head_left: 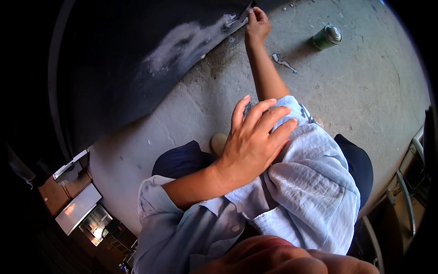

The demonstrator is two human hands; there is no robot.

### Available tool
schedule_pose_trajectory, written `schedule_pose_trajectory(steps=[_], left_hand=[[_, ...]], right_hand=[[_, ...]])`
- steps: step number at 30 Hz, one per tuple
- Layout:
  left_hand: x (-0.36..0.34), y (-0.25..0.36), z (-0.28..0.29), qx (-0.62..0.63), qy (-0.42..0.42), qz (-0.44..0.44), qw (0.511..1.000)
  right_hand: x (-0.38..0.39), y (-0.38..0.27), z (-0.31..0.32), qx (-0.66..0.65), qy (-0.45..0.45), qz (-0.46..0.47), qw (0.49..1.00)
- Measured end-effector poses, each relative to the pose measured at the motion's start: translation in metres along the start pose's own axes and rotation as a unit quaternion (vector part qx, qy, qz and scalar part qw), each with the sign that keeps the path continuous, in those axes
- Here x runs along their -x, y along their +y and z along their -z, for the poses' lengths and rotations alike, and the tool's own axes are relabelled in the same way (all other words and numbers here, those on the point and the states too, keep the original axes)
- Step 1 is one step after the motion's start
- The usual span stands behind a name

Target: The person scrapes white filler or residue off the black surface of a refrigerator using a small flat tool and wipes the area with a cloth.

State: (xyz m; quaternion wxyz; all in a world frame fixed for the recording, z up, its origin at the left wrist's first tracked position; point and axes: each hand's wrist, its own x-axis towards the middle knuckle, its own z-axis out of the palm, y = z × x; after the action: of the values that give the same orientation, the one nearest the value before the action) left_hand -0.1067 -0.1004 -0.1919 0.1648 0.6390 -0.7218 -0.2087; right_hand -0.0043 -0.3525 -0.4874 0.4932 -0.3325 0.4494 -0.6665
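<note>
My right hand (pixel 257 26) is raised at the top centre, fingers pinched on the corner of a large dark sheet (pixel 105 77). A chalky pale patch (pixel 180 43) marks the sheet near that edge. My left hand (pixel 253 141) is across my body by my right sleeve (pixel 310 169), back upward, fingers apart and slightly bent, holding nothing visible. A green spray-type can (pixel 326 37) stands on the concrete floor to the right of my right hand, with a crumpled pale strip (pixel 284 63) lying left of it.
I am low over the concrete floor (pixel 374 91), knees bent. Metal-framed items (pixel 413 201) stand along the right rim. At the lower left are brown boxes or panels (pixel 54 194) and a white board (pixel 75 210). The dark sheet spans the upper left.
</note>
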Motion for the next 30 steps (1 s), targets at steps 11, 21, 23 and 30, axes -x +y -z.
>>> schedule_pose_trajectory(steps=[11,21,23,30], left_hand=[[-0.001,0.003,-0.001,0.0,0.003,-0.002,1.0],[-0.003,0.005,-0.001,0.025,0.021,-0.011,0.999],[-0.002,0.005,0.001,0.022,0.025,-0.012,0.999],[-0.002,0.007,0.001,0.034,0.024,-0.007,0.999]], right_hand=[[0.02,-0.015,-0.002,-0.007,-0.037,-0.03,0.999],[0.028,-0.023,-0.004,0.043,0.004,-0.018,0.999],[0.038,-0.011,-0.011,0.03,-0.002,-0.011,0.999],[0.05,-0.021,-0.013,0.018,-0.024,-0.011,0.999]])
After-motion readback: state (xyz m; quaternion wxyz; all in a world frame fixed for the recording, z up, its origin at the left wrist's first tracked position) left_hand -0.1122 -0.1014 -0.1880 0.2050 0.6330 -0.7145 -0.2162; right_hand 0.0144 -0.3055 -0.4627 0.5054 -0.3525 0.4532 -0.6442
